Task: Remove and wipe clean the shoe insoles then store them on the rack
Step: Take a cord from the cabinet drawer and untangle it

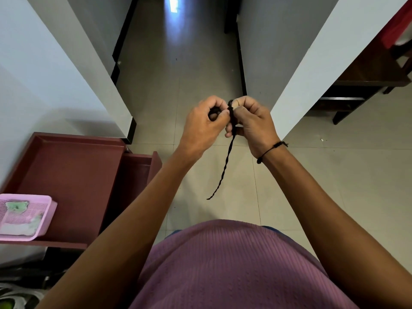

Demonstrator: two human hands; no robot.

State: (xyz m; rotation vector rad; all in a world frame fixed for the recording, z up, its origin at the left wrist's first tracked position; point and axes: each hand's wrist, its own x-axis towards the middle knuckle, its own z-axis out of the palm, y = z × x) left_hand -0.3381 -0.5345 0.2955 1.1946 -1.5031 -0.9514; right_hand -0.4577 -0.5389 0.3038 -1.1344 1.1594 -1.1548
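Head view: a person stands looking down at both hands, raised over a tiled floor (200,74)
Left hand (204,123): fingers curled, thumb and fingertips pinching the upper part of a black cord
Right hand (252,121): fingers curled, pinching the same cord just beside the left hand; a thin black band (270,150) circles the wrist
Black cord (225,168): thin, twisted like a lace, bunched between the two hands, its free end hanging down and toward the left below them, touching nothing
Rack (73,175): dark red, low, against the wall at the left, its flat top rimmed
Pink basket (48,217): plastic mesh, on the near left corner of the rack's top, holding pale and green bits too blurred to name
Insoles: none that can be made out
Shoes (15,297): pale shapes on the floor at the bottom left corner, indistinct
Shirt (223,264): ribbed mauve, filling the lower middle
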